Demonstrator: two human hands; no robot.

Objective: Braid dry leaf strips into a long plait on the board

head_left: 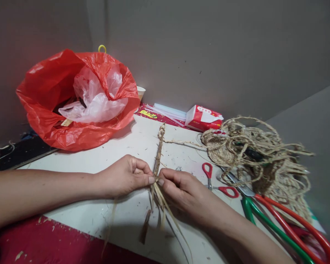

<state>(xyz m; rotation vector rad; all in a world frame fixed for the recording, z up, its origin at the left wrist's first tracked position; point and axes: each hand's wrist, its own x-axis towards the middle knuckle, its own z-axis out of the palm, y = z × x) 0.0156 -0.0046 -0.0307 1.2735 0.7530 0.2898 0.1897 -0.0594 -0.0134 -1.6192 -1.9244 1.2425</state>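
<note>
The fibre bundle stands at the centre of the frame, pinched by the left hand and right hand, fingers curled nearly closed; red scissors lie right of centre, a red bag upper left

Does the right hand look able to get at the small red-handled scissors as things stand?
Probably yes: the small scissors lie close beside the right hand, with both handle loops uncovered. It would likely have to release the fibre strands first.
</note>
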